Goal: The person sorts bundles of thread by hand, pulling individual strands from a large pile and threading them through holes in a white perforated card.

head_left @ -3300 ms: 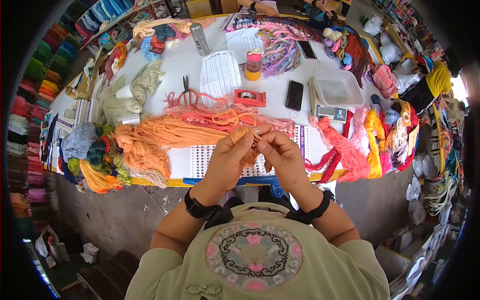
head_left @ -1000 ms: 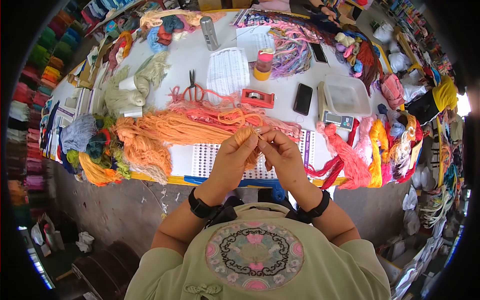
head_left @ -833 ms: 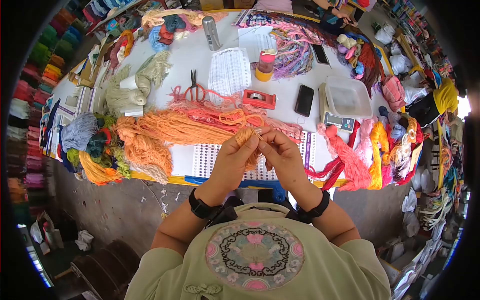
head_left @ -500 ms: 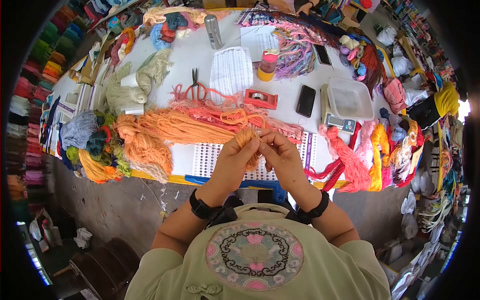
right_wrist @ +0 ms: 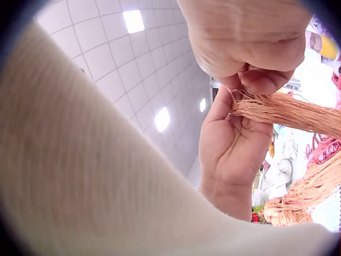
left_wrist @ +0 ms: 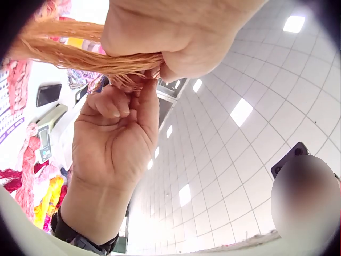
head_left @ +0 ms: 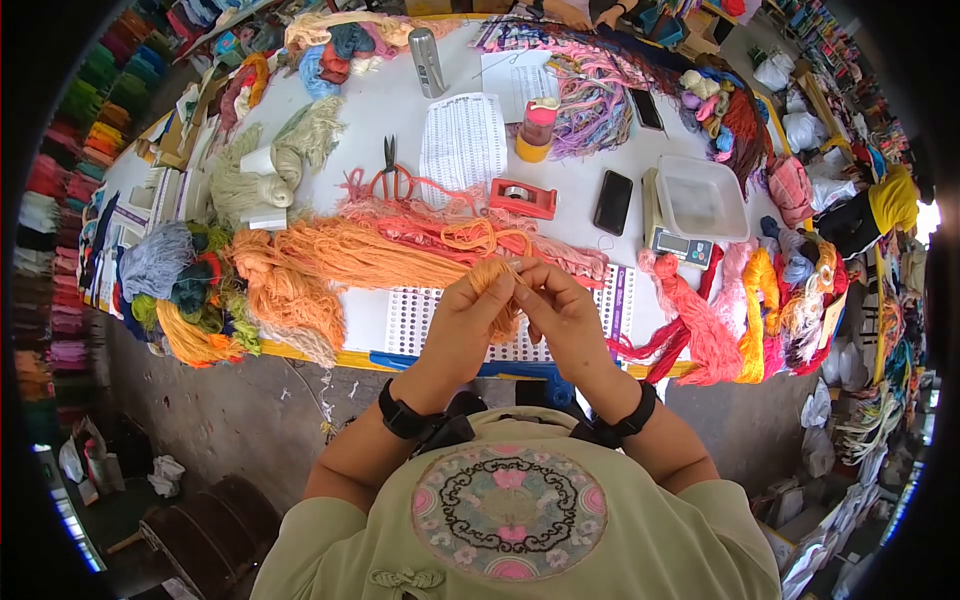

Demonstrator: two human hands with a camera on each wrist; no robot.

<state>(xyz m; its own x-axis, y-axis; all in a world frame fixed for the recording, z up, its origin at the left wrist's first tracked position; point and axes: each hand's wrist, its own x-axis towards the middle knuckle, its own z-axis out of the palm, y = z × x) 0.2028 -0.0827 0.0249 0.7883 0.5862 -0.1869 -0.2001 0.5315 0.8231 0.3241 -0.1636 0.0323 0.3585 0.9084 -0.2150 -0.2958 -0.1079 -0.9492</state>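
Observation:
Both hands meet above the front edge of the table, at a skein of light orange thread (head_left: 492,275). My left hand (head_left: 462,318) grips the bundle, its thumb lying across the strands. From the other side my right hand (head_left: 568,312) pinches some strands between thumb and forefinger. In the left wrist view the right hand (left_wrist: 114,144) has its remaining fingers curled in, right by the skein's end. Seen from the right wrist, the orange skein (right_wrist: 290,113) comes out of the left hand (right_wrist: 234,152) and stretches to the right.
A long orange hank (head_left: 370,258) lies behind the hands, over a punched card (head_left: 410,320). Around stand scissors (head_left: 390,170), a red tape dispenser (head_left: 522,198), a phone (head_left: 612,202), a scale with a plastic tub (head_left: 700,200) and a steel flask (head_left: 426,62). Coloured hanks line both sides.
The head view has shifted, so the table's things sit slightly further right. My hands stay together on the skein, fingers moving only a little. Another person's hands moved across the table.

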